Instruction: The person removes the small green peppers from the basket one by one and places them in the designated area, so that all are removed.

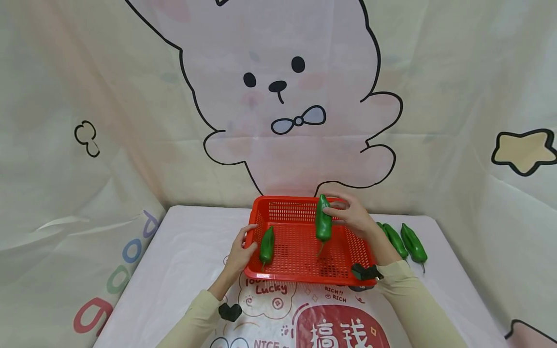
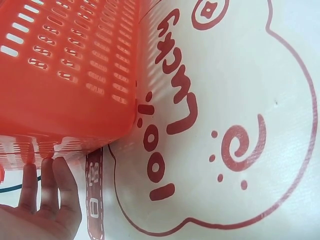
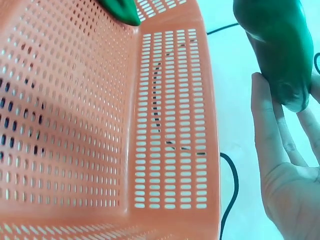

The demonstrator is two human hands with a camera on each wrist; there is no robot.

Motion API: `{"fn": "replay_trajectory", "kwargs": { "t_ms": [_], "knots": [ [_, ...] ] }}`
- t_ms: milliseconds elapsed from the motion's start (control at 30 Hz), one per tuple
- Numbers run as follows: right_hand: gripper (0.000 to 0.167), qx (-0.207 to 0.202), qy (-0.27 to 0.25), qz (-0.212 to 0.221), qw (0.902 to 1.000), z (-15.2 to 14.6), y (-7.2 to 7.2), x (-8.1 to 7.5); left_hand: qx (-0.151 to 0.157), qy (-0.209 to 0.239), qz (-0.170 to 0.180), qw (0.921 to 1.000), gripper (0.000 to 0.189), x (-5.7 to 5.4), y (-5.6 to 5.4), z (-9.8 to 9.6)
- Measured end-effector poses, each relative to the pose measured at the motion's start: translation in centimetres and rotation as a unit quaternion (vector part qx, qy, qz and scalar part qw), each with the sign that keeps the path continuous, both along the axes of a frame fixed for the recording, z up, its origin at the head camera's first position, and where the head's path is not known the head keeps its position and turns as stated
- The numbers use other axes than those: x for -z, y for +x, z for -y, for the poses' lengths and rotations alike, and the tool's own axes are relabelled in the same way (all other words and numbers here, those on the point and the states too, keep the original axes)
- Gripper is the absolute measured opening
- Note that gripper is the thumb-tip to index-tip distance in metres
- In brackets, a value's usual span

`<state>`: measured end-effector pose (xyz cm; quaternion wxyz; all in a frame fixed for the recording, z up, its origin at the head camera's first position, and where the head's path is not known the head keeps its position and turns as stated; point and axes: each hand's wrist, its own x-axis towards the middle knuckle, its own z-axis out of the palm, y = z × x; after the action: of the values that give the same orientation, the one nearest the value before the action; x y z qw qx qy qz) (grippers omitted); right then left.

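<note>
A red plastic basket (image 1: 300, 281) with a slotted floor and walls sits on the table. My left hand (image 1: 238, 250) holds its left rim; in the left wrist view several fingers (image 2: 49, 187) rest against the outer wall. My right hand (image 1: 354, 217) grips a green chili pepper (image 1: 323, 220), stem down, above the basket's right half. The right wrist view shows this pepper (image 3: 285, 47) beyond the rim, its blunt end between the fingers. Another green pepper (image 1: 267, 245) lies inside the basket at the left, clear of both hands.
Several more green peppers (image 1: 413, 243) lie on the table right of the basket, partly behind my right forearm. The white tabletop (image 1: 174, 251) carries printed red lettering at the front. A cartoon-printed curtain (image 1: 283, 159) stands right behind the table. A dark cable (image 3: 229, 185) runs outside the basket.
</note>
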<state>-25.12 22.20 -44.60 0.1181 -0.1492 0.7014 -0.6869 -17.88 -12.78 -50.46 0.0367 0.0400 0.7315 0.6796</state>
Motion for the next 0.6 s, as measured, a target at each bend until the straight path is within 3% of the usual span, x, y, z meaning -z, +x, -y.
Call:
{"fn": "replay_trajectory", "kwargs": {
  "t_ms": [333, 600],
  "knots": [
    [0.054, 0.017, -0.003, -0.014, 0.9998, -2.8, 0.8, -0.1, -0.001, -0.001, 0.001, 1.0, 0.052, 0.0, 0.0, 0.0],
    [0.052, 0.072, 0.029, 0.0, 0.997, -5.0, 2.3, -0.2, 0.009, -0.001, 0.0, 1.0, 0.052, 0.1, 0.0, 0.0]
  ]
}}
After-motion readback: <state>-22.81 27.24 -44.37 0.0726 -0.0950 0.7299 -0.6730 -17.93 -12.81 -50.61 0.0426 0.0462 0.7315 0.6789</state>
